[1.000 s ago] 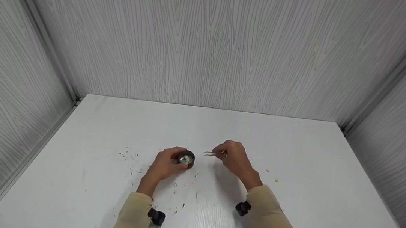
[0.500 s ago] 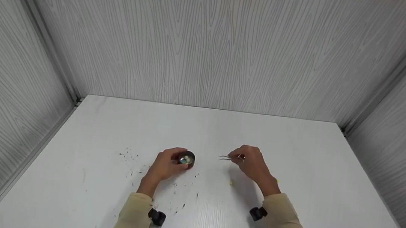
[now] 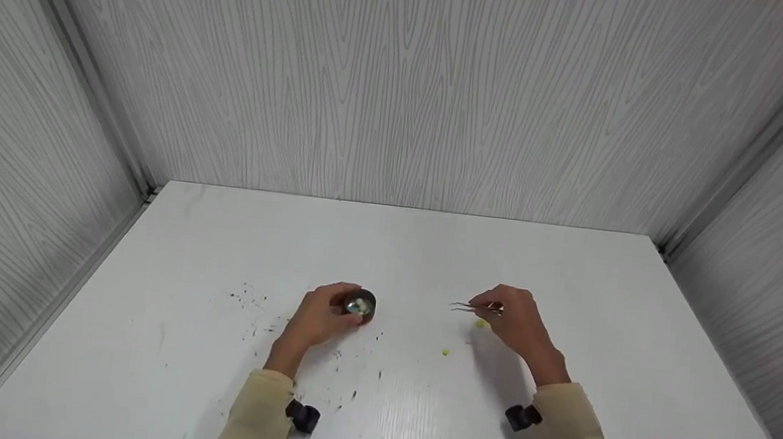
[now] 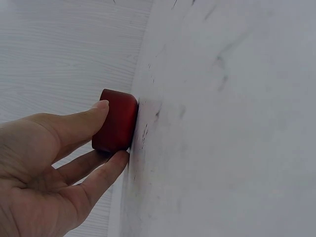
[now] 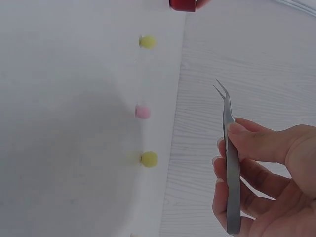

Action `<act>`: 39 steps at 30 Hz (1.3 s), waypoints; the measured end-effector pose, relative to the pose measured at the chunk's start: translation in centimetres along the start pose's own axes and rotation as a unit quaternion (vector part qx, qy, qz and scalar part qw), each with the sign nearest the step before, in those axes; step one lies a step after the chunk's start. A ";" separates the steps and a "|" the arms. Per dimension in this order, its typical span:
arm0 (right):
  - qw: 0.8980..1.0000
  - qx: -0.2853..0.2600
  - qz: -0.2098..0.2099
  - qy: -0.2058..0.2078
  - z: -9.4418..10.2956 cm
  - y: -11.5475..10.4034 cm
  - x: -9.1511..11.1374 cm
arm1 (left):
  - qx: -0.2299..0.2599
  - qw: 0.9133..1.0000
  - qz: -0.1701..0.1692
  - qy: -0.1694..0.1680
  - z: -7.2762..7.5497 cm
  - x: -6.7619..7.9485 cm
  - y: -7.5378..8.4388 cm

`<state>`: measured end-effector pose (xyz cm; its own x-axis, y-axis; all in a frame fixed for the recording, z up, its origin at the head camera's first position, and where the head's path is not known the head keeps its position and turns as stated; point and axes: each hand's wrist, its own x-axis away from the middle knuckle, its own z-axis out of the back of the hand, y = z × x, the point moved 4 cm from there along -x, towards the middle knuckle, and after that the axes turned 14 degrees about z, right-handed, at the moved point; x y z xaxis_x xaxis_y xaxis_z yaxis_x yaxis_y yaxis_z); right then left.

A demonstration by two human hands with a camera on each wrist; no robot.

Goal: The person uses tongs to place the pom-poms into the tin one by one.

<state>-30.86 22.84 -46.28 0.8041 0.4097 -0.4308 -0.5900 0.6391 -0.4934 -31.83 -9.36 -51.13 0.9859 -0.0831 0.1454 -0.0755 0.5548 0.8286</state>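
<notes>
A small round cup (image 3: 369, 305), dark red outside, stands on the table with several pale and bluish pieces in it. My left hand (image 3: 318, 317) grips it at the side, thumb on one side and fingers on the other. The left wrist view shows the cup's glossy red wall (image 4: 117, 121) between thumb and fingers. Farther right, my right hand (image 3: 517, 324) holds bent-tip metal tweezers (image 5: 231, 173) above the table. Their slim tips are slightly apart with nothing between them. Below lie two yellow balls (image 5: 148, 42) and a pink ball (image 5: 142, 112).
Dark specks and smudges (image 3: 252, 299) are scattered over the white table (image 3: 273, 236) around the left arm. A pale piece (image 5: 134, 235) shows at the bottom edge of the right wrist view. Grey wood-grain panels (image 3: 405, 90) rise behind and at both sides.
My right hand has moved right with the tweezers, away from the cup. Yellow balls to its left have come into view, while small balls farther right are now covered. My left hand stays put.
</notes>
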 end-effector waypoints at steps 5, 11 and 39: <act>1.000 0.001 0.003 0.011 0.5 0.5 0.4 | 0.002 1.000 0.008 -0.002 0.0 0.0 0.1; 1.000 0.002 -0.011 0.006 0.7 1.1 0.9 | 0.005 1.000 0.011 -0.003 0.0 0.1 0.1; 0.997 0.031 -0.074 -0.017 1.8 3.7 2.1 | 0.000 1.000 0.007 0.002 0.1 0.0 -0.1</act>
<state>-31.20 27.24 -47.69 0.8843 0.3301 -0.3302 -0.4606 0.7320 -0.5021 -31.84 -9.48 -51.19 0.9852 -0.0727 0.1555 -0.0893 0.5566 0.8259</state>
